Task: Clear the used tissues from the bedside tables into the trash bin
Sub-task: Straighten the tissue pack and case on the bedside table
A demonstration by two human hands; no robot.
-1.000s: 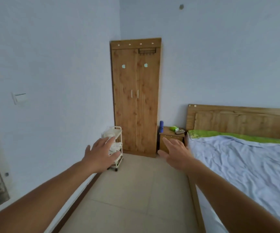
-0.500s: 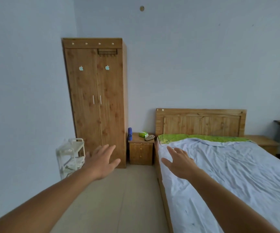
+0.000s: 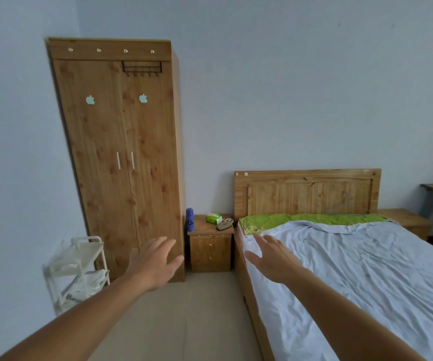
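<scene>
**Both hands out in front, nothing in them**

The person stands in the aisle beside the bed (image 3: 353, 269) with both arms stretched forward. The left hand (image 3: 153, 264) hangs in the air in front of the tall wooden wardrobe (image 3: 121, 152), palm down, fingers straight and slightly spread; its grip is wide and holds nothing. The right hand (image 3: 272, 259) is raised over the near corner of the bed, palm turned inward, fingers straight, thumb out; its grip is wide as well and carries nothing.

Beyond the hands, between the wardrobe and the headboard, stands the near bedside table (image 3: 210, 251). On its surface sit a green tissue pack (image 3: 213, 218), a dark flat object with a white cord (image 3: 224, 225) just beside it, and a blue bottle (image 3: 189, 219) at the left edge. I cannot make out loose used tissues on it from here. A second bedside table (image 3: 405, 221) stands at the far side of the bed. A white trolley (image 3: 77, 269) stands against the left wall.
</scene>
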